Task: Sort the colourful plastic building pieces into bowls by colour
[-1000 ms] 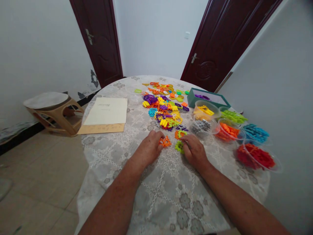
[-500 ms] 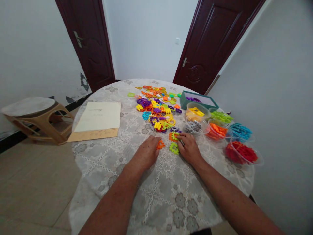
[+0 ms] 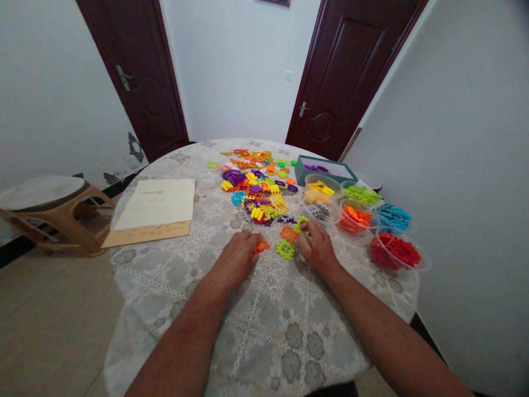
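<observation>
Left hand [image 3: 237, 253] pinched an orange piece [image 3: 262, 245], right hand [image 3: 320, 248] a green piece [image 3: 301, 223]; a low sweep could've knocked the loose orange square [image 3: 288, 234].

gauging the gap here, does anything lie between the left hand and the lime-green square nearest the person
Yes, an orange openwork piece at the left hand lies between it and the lime-green square. Nothing else visible stands between them.
</observation>
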A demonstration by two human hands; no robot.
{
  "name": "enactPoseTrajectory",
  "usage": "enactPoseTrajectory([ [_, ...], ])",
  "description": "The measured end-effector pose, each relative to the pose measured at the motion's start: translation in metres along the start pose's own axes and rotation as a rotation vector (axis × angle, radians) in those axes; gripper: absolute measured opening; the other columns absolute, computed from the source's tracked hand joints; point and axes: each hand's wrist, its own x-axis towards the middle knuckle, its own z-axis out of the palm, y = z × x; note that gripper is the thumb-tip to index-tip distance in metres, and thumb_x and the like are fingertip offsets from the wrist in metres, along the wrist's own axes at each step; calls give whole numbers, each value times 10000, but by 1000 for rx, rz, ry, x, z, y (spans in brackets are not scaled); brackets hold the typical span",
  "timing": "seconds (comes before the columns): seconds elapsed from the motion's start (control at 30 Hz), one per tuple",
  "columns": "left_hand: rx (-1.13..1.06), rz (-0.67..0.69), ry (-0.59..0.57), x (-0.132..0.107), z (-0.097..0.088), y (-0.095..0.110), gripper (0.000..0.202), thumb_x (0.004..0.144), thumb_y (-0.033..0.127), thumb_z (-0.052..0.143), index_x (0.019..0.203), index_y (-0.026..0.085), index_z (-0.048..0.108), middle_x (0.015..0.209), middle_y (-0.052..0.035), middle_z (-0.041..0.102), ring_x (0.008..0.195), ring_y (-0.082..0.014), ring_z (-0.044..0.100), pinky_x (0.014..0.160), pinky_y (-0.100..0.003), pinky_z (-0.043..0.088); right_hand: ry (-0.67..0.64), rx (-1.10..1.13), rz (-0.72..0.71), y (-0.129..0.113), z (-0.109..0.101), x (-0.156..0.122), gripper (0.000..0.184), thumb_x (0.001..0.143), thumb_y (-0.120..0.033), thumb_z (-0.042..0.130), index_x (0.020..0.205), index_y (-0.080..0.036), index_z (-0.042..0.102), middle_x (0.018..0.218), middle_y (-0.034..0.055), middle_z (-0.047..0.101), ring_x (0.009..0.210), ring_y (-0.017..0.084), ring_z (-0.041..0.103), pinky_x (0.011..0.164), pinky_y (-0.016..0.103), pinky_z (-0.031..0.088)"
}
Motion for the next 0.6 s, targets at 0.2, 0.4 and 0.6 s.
enactPoseTrajectory([
  [0.2,54,-17,51,2,3,-6,441,918,125,546,1349,160,628,1304,-163,632,1240,-295,568,1104,-427,444,-192,-7,14,-5,-18,2,74,896,-207,536,968,-212,550,923,49,599,831,209,582,769,332,452],
  [0.4,56,-39,95,3,1,-8,467,908,114,548,1370,145,613,1321,-165,620,1254,-301,569,1114,-443,456,-479,-153,11,-31,-18,-9,162,939,-323,611,1050,-210,579,1007,65,650,874,210,596,764,316,428],
  [0.6,14,11,175,1,2,-11,420,914,158,580,1333,162,616,1282,-151,633,1218,-302,599,1097,-462,487,-566,-336,67,-46,-14,-14,250,973,-390,633,1130,-199,602,1179,118,615,1019,247,603,823,329,448],
])
